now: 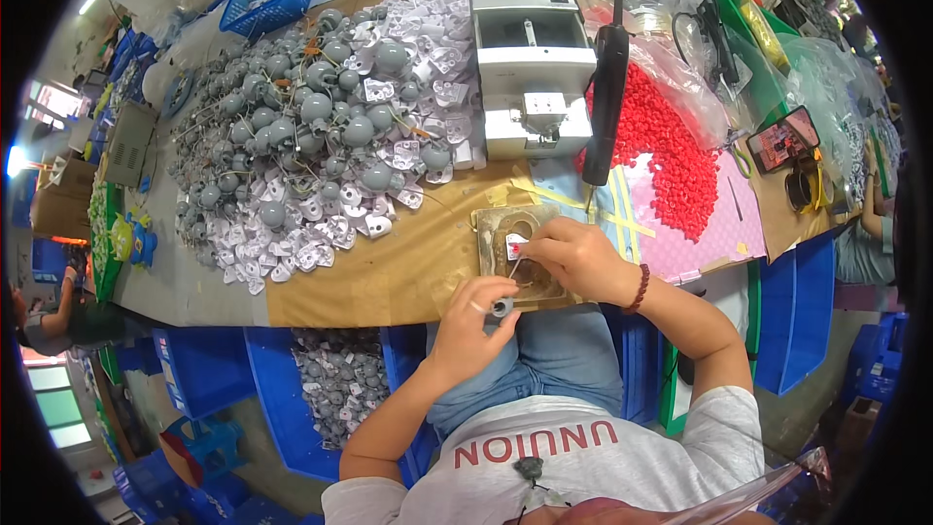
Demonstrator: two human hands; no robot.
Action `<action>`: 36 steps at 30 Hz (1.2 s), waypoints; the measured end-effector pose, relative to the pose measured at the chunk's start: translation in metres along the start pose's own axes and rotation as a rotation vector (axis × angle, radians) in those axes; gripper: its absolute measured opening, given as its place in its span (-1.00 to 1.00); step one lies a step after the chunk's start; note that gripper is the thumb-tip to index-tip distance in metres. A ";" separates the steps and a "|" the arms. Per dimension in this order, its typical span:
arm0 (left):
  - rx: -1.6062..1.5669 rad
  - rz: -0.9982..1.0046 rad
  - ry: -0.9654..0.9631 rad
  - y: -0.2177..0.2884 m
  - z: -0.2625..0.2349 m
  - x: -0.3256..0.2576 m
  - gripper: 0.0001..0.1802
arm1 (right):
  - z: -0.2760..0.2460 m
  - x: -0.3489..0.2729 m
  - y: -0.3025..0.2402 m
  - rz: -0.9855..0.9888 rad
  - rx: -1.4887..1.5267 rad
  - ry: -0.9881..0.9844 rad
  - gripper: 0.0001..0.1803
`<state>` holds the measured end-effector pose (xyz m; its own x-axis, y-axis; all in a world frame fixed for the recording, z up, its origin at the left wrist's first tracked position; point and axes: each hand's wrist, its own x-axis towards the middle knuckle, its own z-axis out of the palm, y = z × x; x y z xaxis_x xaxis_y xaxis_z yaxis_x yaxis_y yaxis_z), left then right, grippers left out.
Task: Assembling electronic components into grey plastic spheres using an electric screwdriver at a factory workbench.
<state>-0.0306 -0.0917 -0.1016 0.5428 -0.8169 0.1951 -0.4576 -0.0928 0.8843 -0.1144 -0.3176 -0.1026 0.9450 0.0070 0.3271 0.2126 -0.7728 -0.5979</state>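
My left hand [468, 332] is closed round a small grey rounded part [501, 307] at the table's front edge. A thin pale wire seems to run up from that part toward the fixture. The fingers of my right hand [583, 259] are pinched together over a small red part [516, 249], which lies against a white plastic piece [512, 241]. Both sit in a worn, brownish block-shaped fixture [485, 233] on the table. My right fingers partly cover the fixture. Just behind it, a black electric screwdriver [608, 87] hangs upright with its tip down.
A white screw-feeder machine [530, 68] stands behind the fixture. Grey ball-shaped parts [316, 109] and white plastic pieces [311, 251] are heaped at left, red parts [671, 151] at right. A phone [783, 140] and tape roll [799, 191] lie further right. Blue bins [282, 399] stand below the table.
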 end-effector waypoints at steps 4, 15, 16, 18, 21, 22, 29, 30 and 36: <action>0.213 0.159 -0.068 -0.003 -0.002 0.006 -0.59 | 0.006 0.013 0.002 -0.146 -0.202 -0.060 -0.65; 0.345 0.136 -0.275 -0.004 -0.019 0.020 -0.63 | 0.003 -0.009 -0.006 -0.219 -0.447 -0.170 -0.50; 0.440 0.071 -0.275 -0.007 -0.017 0.025 -0.61 | 0.004 -0.010 -0.006 -0.213 -0.432 -0.141 -0.49; 0.593 0.069 -0.154 -0.013 -0.007 0.031 -0.59 | 0.010 -0.013 -0.004 -0.198 -0.382 -0.073 -0.50; 0.735 0.242 0.078 -0.020 0.015 0.036 -0.61 | 0.018 -0.022 0.005 -0.144 -0.250 0.039 -0.49; 0.767 0.278 0.073 -0.020 0.018 0.033 -0.60 | 0.018 -0.027 0.008 -0.117 -0.185 0.065 -0.49; 0.773 0.298 0.089 -0.029 0.025 0.028 -0.55 | -0.003 -0.040 0.011 0.315 0.187 0.079 -0.59; 0.762 0.302 0.096 -0.029 0.025 0.029 -0.58 | -0.003 -0.038 0.012 0.401 0.310 0.085 -0.61; 0.700 0.288 0.109 -0.023 0.021 0.032 -0.62 | -0.003 -0.008 0.021 0.777 0.952 0.106 -0.71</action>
<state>-0.0173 -0.1272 -0.1249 0.3843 -0.8060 0.4502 -0.9114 -0.2536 0.3240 -0.1184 -0.3360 -0.1152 0.8859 -0.3334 -0.3226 -0.2589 0.2218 -0.9401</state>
